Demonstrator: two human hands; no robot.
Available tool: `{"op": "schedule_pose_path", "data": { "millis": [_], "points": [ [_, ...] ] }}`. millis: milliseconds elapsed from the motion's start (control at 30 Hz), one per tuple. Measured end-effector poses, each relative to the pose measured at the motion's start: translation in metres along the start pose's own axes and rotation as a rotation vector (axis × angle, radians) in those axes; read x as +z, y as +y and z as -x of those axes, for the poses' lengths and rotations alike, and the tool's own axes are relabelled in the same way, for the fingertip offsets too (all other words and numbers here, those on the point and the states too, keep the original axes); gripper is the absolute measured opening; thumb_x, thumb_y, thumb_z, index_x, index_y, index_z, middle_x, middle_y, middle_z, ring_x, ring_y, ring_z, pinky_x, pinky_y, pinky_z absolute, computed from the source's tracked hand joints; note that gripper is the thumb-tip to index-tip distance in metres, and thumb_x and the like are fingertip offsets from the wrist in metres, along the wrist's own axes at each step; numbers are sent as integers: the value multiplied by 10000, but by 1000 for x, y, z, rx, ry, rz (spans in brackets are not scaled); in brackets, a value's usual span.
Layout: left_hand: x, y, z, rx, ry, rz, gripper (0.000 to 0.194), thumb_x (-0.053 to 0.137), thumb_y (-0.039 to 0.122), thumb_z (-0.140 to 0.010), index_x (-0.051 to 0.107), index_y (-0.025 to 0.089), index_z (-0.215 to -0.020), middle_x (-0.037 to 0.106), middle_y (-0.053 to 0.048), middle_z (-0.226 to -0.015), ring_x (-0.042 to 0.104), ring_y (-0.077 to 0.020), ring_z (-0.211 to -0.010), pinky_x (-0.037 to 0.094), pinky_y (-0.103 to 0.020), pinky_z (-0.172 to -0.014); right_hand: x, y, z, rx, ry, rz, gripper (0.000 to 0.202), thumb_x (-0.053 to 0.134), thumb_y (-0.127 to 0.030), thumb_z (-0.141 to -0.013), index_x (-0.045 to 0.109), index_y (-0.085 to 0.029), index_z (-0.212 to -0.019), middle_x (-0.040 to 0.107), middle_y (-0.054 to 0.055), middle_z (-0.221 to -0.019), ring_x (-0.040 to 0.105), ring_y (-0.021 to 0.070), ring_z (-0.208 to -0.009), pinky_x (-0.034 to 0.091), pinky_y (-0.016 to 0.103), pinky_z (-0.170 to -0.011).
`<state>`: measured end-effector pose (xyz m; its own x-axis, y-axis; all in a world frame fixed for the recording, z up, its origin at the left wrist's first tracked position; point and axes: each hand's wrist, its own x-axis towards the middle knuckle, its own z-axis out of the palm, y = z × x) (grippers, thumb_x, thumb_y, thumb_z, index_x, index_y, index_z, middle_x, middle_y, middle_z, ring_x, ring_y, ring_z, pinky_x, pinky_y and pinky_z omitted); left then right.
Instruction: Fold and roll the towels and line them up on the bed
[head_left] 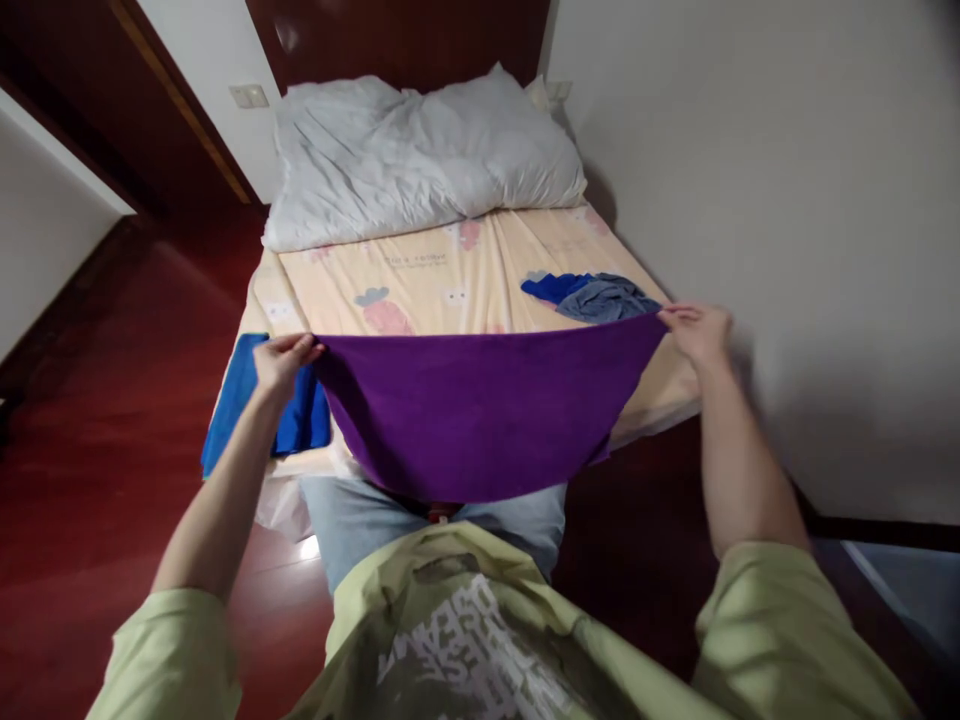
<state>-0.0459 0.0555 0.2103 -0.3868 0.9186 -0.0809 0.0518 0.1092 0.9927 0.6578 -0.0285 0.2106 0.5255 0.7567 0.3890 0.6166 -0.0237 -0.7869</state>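
Note:
A purple cloth (pixel 480 415) hangs stretched between my two hands, its top edge nearly straight and its lower part curving down over my lap. My left hand (pixel 281 362) pinches its upper left corner. At the upper right corner, the fingers of my right hand (pixel 697 330) are closed on the cloth. Blue folded cloths (pixel 304 415) lie on the bed's left front corner, partly behind my left hand and forearm. A crumpled grey cloth (pixel 606 298) and a blue cloth (pixel 553 288) rest on the bed just beyond the purple cloth's right part.
The bed (pixel 442 265) has a cream printed sheet. A bunched white quilt (pixel 427 155) covers its head end, against a dark headboard (pixel 397 40). A pale wall (pixel 787 250) runs along the right, and dark red floor (pixel 120 420) shows at the left.

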Motion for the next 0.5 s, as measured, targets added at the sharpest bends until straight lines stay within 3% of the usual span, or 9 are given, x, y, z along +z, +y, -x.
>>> {"op": "schedule_pose_path", "data": {
  "millis": [100,233,333,433,500],
  "points": [
    [19,-41,-22,-71,69,28,233,846,143,-781,685,26,-902,680,-43,-729,734,-184,-763,670,-385,-840,58,20,-13,179,-135,145,193,746,-244,-757,600,-203,-639,648,22,-593,622,177,-618,545,304,-699],
    [30,-85,-47,-155,155,21,167,789,70,-790,696,-7,-907,683,-69,-741,734,-179,-728,670,-390,-873,120,44,-26,117,-282,303,133,686,-229,-750,638,-192,-631,768,90,-818,721,240,-833,558,357,-927],
    [37,-109,-65,-203,175,-8,155,796,83,-777,712,10,-885,687,-67,-751,742,-171,-702,678,-363,-859,161,69,-35,186,-259,319,88,660,-234,-768,684,-176,-705,787,111,-942,732,260,-922,550,376,-971],
    [48,-125,-83,-238,221,-42,170,839,120,-734,716,48,-827,685,-60,-754,761,-191,-715,688,-358,-839,193,97,-43,303,-165,285,121,664,-246,-780,718,-159,-844,780,100,-896,731,248,-899,568,367,-908],
    [56,-132,-98,-236,239,-43,163,837,120,-732,711,58,-814,684,-58,-748,765,-196,-719,690,-352,-826,210,111,-51,296,-125,258,145,675,-280,-800,714,-166,-882,769,80,-856,724,234,-886,572,349,-869]
  ]
}}
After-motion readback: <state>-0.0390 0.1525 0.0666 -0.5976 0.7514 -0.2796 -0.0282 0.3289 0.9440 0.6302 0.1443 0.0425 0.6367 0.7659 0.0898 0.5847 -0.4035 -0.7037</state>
